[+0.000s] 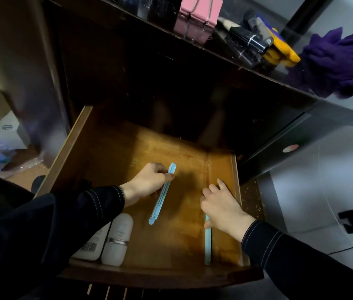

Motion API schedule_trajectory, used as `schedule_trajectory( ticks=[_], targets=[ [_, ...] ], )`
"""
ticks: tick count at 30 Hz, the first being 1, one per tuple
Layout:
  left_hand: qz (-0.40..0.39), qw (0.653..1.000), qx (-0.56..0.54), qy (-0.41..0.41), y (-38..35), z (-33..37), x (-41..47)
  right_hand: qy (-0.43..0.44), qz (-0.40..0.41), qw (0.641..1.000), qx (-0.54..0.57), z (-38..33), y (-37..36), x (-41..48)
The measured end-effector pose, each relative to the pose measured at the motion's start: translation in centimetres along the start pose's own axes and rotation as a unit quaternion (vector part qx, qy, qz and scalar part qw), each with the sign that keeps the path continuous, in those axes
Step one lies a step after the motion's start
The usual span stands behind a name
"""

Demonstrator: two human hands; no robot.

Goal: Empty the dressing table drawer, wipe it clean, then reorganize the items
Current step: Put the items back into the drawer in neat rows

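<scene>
Drawer, worn wood: left hand pinches slim blue clip.

The back of the drawer runs under the table into shadow, and I can't make out anything there. My left sleeve covers much of a white bottle, and its label print is too small to read. My right hand hides the upper end of the right strip, so I can't tell whether it grips it.

A home: wooden dressing table with makeup brushes.
</scene>
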State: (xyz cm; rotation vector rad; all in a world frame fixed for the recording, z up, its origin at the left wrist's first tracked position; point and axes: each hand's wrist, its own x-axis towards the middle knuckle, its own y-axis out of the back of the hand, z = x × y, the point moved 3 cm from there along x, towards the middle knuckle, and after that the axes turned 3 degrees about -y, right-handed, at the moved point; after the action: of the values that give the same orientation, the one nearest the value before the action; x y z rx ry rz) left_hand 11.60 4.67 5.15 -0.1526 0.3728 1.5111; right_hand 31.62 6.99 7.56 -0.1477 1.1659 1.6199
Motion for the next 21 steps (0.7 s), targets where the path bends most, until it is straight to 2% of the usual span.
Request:
schedule_trajectory(
  ticks=[3,5,6,7,8,10,12,13,14,16,19,21],
  targets=[
    [-0.014,1.0,0.006,-0.003,-0.1,0.2,-0.3,-0.01,0.038,0.998,0.058,0.4,0.4,-0.2],
    [-0.019,1.0,0.005,-0.008,-0.1,0.4,-0.4,-0.04,0.106,0.976,0.187,1.1,1.4,-0.4],
    [-0.019,1.0,-0.001,-0.016,-0.1,0.6,-0.4,-0.057,0.138,0.95,0.275,1.6,2.0,-0.7],
    [-0.02,0.999,-0.007,-0.032,-0.1,0.9,-0.5,-0.075,0.157,0.911,0.375,2.1,2.6,-1.0],
    [-0.021,0.998,-0.003,-0.059,-0.2,1.4,-0.6,-0.089,0.157,0.855,0.487,2.5,2.9,-1.2],
    [-0.012,0.985,0.071,-0.159,-0.3,2.4,-1.2,-0.101,0.126,0.699,0.697,3.0,3.3,-1.4],
    [-0.005,0.948,0.161,-0.275,-0.8,3.5,-2.1,-0.097,0.069,0.556,0.823,3.3,3.4,-1.6],
    [-0.01,0.928,0.185,-0.323,-1.0,3.9,-2.6,-0.091,0.036,0.505,0.858,3.2,3.5,-1.5],
    [-0.02,0.91,0.199,-0.363,-1.2,4.3,-3.1,-0.086,0.004,0.47,0.878,3.0,3.5,-1.4],
    [-0.045,0.871,0.233,-0.431,-1.5,4.8,-4.1,-0.081,-0.048,0.441,0.893,2.3,3.5,-0.7],
    [-0.079,0.816,0.291,-0.493,-2.1,4.9,-5.1,-0.053,-0.066,0.454,0.887,1.4,3.7,0.4],
    [-0.089,0.799,0.312,-0.506,-2.5,4.8,-5.3,-0.045,-0.055,0.452,0.889,1.3,3.8,0.9]
  ],
)
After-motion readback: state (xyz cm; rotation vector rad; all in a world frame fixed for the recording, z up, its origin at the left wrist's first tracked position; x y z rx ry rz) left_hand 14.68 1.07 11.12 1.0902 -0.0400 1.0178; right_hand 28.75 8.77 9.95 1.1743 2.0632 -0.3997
